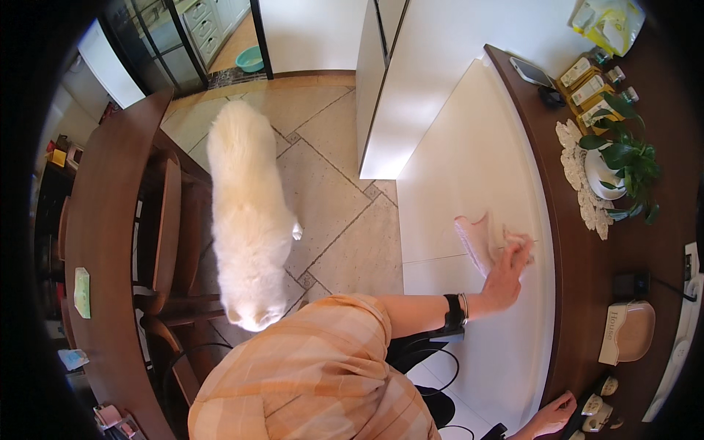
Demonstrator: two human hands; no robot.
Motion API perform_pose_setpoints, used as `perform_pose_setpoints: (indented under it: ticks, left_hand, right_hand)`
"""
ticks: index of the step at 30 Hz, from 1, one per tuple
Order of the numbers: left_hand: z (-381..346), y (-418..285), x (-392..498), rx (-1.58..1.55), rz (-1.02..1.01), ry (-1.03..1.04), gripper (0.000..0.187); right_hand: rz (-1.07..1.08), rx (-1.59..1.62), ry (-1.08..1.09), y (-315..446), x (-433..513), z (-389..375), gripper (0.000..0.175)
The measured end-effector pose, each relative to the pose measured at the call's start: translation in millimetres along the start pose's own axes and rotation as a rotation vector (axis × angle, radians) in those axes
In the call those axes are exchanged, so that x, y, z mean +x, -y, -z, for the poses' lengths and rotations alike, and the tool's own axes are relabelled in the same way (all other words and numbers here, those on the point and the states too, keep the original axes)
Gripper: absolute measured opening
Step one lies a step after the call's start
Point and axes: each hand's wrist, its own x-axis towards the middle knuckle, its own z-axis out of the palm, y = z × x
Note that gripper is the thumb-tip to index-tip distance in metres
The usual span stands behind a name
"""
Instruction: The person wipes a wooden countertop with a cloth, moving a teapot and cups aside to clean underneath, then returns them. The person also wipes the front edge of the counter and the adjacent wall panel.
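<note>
Against the white cabinet front [473, 324], my left hand [503, 278] presses a pale pink cloth [476, 236]. Part of the cloth bunches under the fingers, and a loose flap spreads to the side. A black band and a bracelet circle that wrist. My right hand [555, 412] rests at the edge of the dark wooden countertop [577, 330], near several small decorated cups [593, 405]. Its fingers are partly curled; whether they grip the edge is unclear.
A fluffy white dog [247, 209] stands on the tiled floor [324, 220] beside wooden chairs [168, 220] and a dark table [104, 209]. On the countertop are a potted plant [627, 159], several bottles [588, 91], a phone [531, 71] and a small box [627, 333]. A black cable [456, 368] loops near my legs.
</note>
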Motion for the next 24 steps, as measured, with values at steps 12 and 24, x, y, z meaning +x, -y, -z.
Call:
perform_pose_setpoints:
  ticks: [12, 24]
  left_hand:
    - [39, 72, 87, 0.051, 0.398, -0.086, 0.077]
    - [42, 31, 87, 0.000, -0.164, -0.200, 0.070]
  right_hand:
    - [0.155, 0.007, -0.266, -14, 5, -15, 0.031]
    - [0.274, 0.079, -0.316, 11, -9, -6, 0.018]
